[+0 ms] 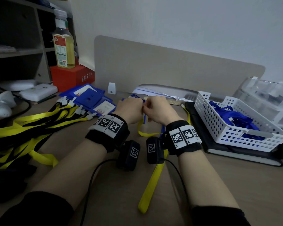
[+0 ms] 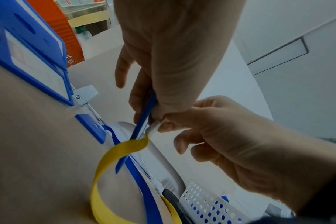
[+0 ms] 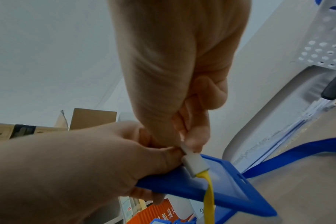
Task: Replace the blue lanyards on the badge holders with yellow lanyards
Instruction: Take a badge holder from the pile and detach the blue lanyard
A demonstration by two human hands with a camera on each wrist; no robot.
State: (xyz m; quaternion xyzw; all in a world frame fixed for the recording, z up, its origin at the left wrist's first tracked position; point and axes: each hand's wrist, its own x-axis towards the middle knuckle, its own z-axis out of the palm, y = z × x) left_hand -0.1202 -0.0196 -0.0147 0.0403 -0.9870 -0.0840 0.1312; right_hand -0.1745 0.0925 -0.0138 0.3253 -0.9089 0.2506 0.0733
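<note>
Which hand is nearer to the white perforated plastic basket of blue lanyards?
Right. The right hand works just left of the white perforated plastic basket; the left hand sits beyond it, farther left.

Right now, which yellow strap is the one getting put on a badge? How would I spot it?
Find the white basket of blue straps on the desk's right side, then look left to the two hands. The yellow lanyard runs from between the wrists towards you. Unlike the yellow pile far left, it lies alone, its white clip pinched at the blue badge holder.
</note>
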